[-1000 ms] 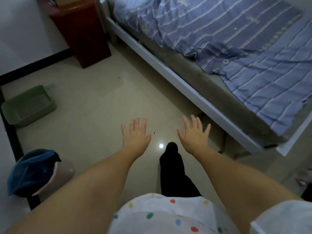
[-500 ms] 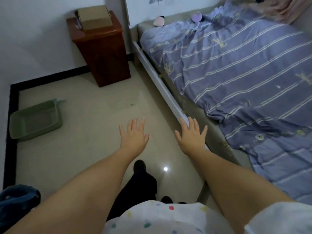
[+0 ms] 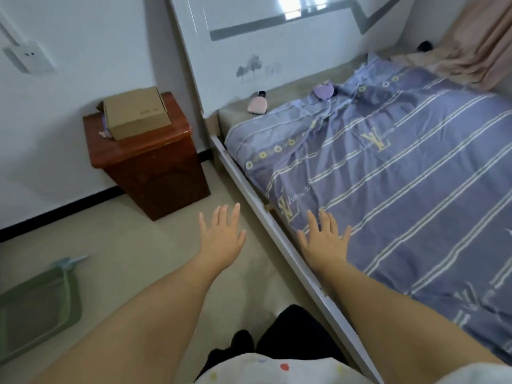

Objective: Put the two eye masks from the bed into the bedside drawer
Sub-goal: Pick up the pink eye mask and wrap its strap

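Both hands are spread flat and empty: left hand (image 3: 221, 239) over the floor, right hand (image 3: 324, 239) over the striped duvet (image 3: 388, 176). From the headboard (image 3: 277, 51), the pink eye mask (image 3: 257, 104) lies just below, the purple eye mask (image 3: 323, 91) beside it to the right, both far ahead; the right hand seems nearer. Their long axes are unclear. Left of the headboard stands the bedside cabinet (image 3: 155, 167), drawer not discernible. The duvet prints "LV".
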